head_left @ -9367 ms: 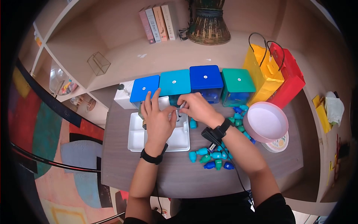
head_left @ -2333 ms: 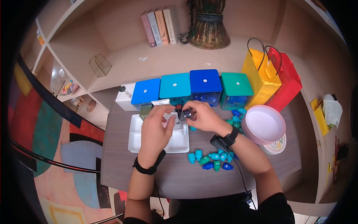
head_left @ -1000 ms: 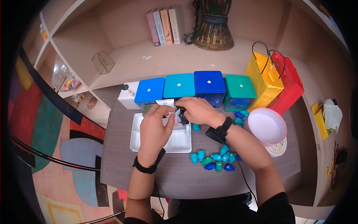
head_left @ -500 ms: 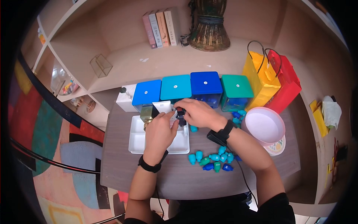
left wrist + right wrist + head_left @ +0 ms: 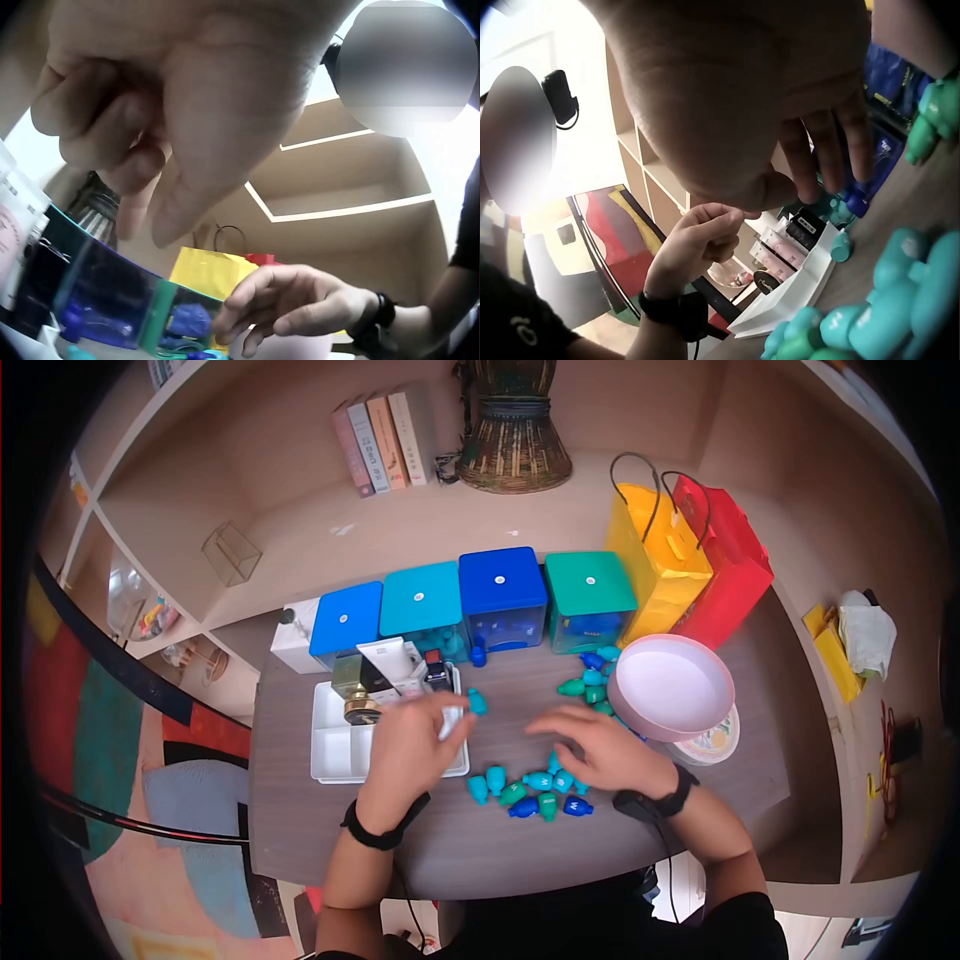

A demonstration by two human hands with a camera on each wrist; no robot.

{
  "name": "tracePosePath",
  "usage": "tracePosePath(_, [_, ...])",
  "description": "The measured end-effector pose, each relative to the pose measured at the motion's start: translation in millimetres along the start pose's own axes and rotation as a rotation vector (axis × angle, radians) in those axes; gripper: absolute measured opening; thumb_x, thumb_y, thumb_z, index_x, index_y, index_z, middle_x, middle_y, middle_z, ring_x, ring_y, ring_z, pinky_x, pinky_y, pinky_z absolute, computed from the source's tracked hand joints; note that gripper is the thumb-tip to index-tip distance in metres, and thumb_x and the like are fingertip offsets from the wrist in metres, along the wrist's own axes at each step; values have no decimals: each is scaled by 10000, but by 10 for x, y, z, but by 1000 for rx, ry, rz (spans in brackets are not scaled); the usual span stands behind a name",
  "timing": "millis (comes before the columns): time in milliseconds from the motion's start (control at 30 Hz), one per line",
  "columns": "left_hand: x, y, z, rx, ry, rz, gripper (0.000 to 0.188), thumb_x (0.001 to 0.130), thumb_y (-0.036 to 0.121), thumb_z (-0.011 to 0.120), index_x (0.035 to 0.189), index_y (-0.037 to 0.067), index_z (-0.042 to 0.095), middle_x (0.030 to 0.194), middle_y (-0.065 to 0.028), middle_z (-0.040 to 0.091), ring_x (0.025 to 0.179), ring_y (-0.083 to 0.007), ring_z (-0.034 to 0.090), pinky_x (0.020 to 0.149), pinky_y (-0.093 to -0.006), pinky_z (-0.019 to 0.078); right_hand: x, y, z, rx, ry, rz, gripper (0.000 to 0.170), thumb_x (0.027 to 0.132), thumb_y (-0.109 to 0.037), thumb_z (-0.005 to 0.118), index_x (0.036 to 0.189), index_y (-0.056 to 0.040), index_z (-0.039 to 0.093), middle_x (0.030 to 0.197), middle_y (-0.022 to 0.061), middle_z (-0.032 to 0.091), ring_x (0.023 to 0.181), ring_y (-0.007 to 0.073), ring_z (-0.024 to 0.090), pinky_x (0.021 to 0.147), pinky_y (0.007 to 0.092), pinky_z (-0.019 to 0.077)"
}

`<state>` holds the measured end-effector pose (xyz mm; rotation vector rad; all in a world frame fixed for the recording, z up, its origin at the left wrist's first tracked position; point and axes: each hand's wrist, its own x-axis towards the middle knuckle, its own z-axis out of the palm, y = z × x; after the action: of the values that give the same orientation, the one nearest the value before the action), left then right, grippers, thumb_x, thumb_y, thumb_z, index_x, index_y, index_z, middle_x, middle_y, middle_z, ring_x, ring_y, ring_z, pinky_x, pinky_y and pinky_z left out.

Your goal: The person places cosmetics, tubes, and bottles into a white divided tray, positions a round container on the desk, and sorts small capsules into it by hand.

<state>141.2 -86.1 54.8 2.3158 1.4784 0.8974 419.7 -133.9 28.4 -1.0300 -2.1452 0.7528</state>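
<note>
Your hands are apart and look empty, over a table of cosmetics and bottle-shaped pieces.
Your left hand (image 5: 412,752), forefinger and thumb extended, overlaps the divided white tray (image 5: 343,750); the white tube (image 5: 384,658) stands beyond. Your right hand (image 5: 610,752) hangs relaxed near teal pieces (image 5: 496,780). Seemingly between grasps; another calls for wider left fingertips.

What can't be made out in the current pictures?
- Head view: part of the white divided tray, behind the left hand.
- Head view: part of the round patterned lid, under the round pink box.
- Head view: writing on four upright paper books, too small.
- Right wrist view: one turquoise bottle-shaped piece, cut off by the right edge.
</note>
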Motion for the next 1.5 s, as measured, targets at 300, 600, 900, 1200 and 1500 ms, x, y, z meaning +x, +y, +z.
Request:
tracePosePath(300, [-318, 662, 265, -328, -582, 117, 254, 922, 240, 821, 1092, 69, 740, 743, -69, 671, 604, -184, 649, 560, -346, 502, -524, 233, -16, 73, 127, 91, 222, 898, 10, 681, 1101, -54, 742, 990, 108, 707, 863, 271, 699, 743, 361, 560])
tracePosePath(600, [-750, 595, 944, -387, -1280, 141, 505, 983, 365, 762, 1360, 94, 564, 813, -85, 710, 759, -266, 729, 665, -385, 541, -699, 243, -519, -719, 625, 110, 240, 809, -139, 814, 1036, -96, 747, 966, 91, 709, 855, 299, 688, 719, 441, 539])
tracePosePath(900, [-500, 517, 1088, -647, -1128, -205, 626, 1016, 231, 734, 1536, 142, 395, 748, -62, 689, 600, -160, 701, 550, -298, 529, -767, 329, -362, -561, 357, 212, 214, 820, -158, 811, 1017, -98, 754, 858, 72, 662, 769, 307, 700, 688, 437, 560])
tracePosePath(1200, [-332, 395, 1069, -752, -1106, -361, 699, 1041, 280, 702, 1608, 176, 308, 869, -57, 733, 682, -149, 747, 496, -264, 508, -809, 185, -384, -547, 439, 120, 169, 824, -146, 810, 983, -109, 765, 830, 56, 637, 747, 275, 690, 659, 414, 552])
tracePosePath(1500, [-304, 389, 1094, -800, -1116, -431, 696, 1040, 261, 702, 1602, 162, 303, 896, -69, 739, 702, -162, 756, 537, -273, 540, -1167, -824, -658, -541, 162, 254, 151, 839, -156, 808, 975, -106, 763, 847, 45, 655, 763, 272, 698, 635, 406, 545])
